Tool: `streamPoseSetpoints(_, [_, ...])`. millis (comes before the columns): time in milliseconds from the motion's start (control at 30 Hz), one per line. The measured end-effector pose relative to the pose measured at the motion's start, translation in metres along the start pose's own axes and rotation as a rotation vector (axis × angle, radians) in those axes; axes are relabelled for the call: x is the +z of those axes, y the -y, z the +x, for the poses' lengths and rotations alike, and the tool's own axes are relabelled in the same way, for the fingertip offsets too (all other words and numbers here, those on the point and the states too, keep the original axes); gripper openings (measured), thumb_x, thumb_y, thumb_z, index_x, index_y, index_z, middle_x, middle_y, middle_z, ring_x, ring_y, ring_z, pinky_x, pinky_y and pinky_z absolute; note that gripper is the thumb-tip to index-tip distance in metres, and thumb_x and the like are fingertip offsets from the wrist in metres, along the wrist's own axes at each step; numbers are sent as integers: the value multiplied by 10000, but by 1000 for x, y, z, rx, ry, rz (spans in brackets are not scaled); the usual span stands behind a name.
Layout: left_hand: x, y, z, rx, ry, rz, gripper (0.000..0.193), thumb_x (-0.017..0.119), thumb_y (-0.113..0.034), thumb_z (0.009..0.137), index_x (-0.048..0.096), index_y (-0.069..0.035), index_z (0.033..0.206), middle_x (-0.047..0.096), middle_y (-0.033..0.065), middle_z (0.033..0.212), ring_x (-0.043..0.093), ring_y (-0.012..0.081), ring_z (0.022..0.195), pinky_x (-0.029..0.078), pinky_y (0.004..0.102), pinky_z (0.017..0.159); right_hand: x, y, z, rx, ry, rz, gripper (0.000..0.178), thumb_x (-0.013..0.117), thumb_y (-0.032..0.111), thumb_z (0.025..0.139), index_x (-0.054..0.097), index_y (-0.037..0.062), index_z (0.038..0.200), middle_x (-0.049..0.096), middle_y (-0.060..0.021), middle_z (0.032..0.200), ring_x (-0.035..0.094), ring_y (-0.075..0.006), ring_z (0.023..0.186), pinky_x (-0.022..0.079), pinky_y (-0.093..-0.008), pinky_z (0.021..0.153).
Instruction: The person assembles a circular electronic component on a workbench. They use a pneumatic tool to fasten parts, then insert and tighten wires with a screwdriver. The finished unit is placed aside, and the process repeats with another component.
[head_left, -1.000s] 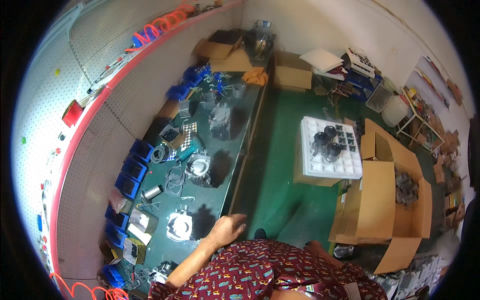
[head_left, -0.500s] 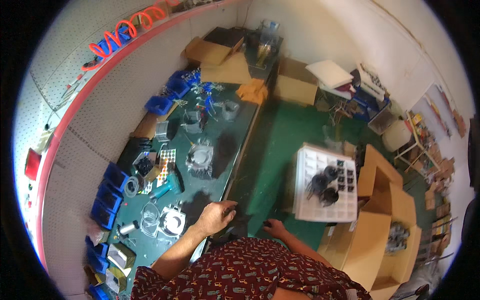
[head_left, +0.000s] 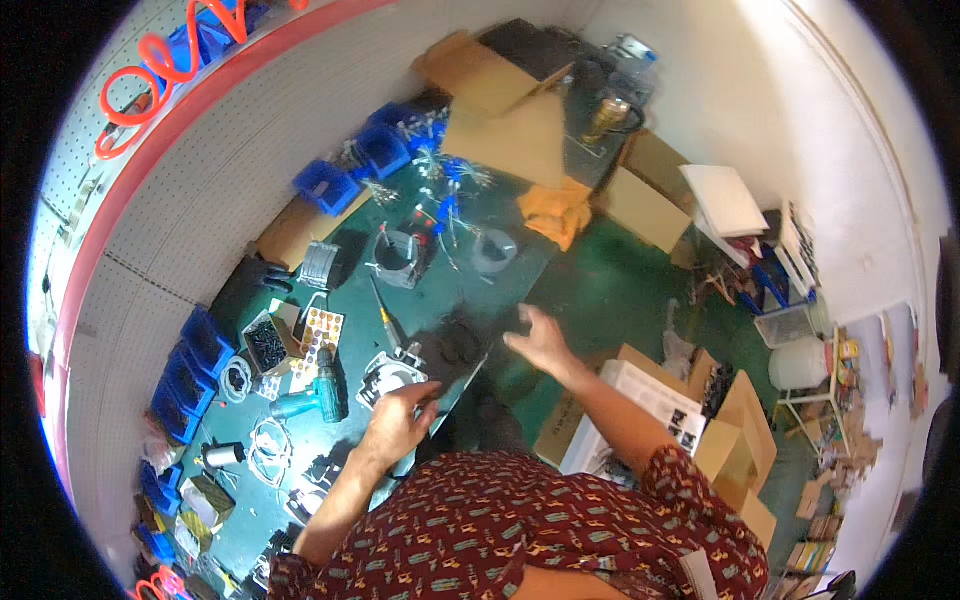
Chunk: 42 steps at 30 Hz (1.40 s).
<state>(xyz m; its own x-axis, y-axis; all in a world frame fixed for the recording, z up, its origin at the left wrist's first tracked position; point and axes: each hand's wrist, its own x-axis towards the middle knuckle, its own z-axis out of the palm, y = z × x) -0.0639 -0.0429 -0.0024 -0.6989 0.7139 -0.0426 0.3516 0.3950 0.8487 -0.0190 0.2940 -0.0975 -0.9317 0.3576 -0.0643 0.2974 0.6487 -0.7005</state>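
My left hand (head_left: 402,422) is just above the bench's near edge, beside a silvery metal housing (head_left: 388,376). Its fingers are loosely bent with the thumb apart, and I see nothing held in them. My right hand (head_left: 543,343) is raised beside the bench edge with thumb and fingers spread, holding nothing. Behind the housing lies a screwdriver (head_left: 386,322) with a yellow handle. A teal power drill (head_left: 318,392) rests to the left of my left hand. Another metal housing (head_left: 312,492), partly hidden by my left forearm, lies nearer to me.
Blue bins (head_left: 190,380) line the bench's left side. Farther along stand a grey wire coil (head_left: 398,258), bundled cables (head_left: 448,215) and an orange cloth (head_left: 556,212). At right, a white tray (head_left: 632,400) and an open carton (head_left: 738,440) stand beside my right arm.
The view has shifted along the bench. My right hand has risen forward toward the bench edge, its fingers now spread. My left hand is now nearer the farther metal housing.
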Motion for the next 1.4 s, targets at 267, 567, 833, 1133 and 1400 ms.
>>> streamPoseSetpoints(267, [-23,-34,-24,-575,-514,31,201,649,-49,918,691,43,1091,739,193,961,724,253,868,557,353,764,62,36,280,70,86,-362,1113,862,441,652,295,61,1530,508,-262,1422,494,-438,1295,395,-601,1033])
streamPoseSetpoints(567, [14,-57,-11,-802,-720,-80,246,644,-30,908,696,74,1124,752,168,967,722,209,877,564,340,810,140,20,350,192,152,-433,970,872,216,727,296,92,1497,521,-248,1340,513,-415,1302,442,-573,1011])
streamPoseSetpoints(833, [16,-45,18,-770,-696,-137,242,634,-24,918,690,75,1132,746,181,958,730,217,874,573,340,789,106,-10,385,0,-24,193,399,786,165,721,621,37,1061,681,-138,833,710,-355,851,568,-470,750])
streamPoseSetpoints(1133, [3,-46,95,-577,-485,-93,290,664,-89,920,692,41,1178,749,192,984,741,255,925,567,351,792,1,38,382,96,89,1150,234,761,182,810,652,68,983,650,-34,849,641,-175,755,523,-368,623])
streamPoseSetpoints(1400, [17,-69,105,-432,-400,60,271,671,-91,929,698,53,1157,737,237,1028,738,308,972,572,372,833,76,30,382,8,409,-175,274,735,177,744,730,-19,935,714,-267,1028,706,-409,980,566,-495,849])
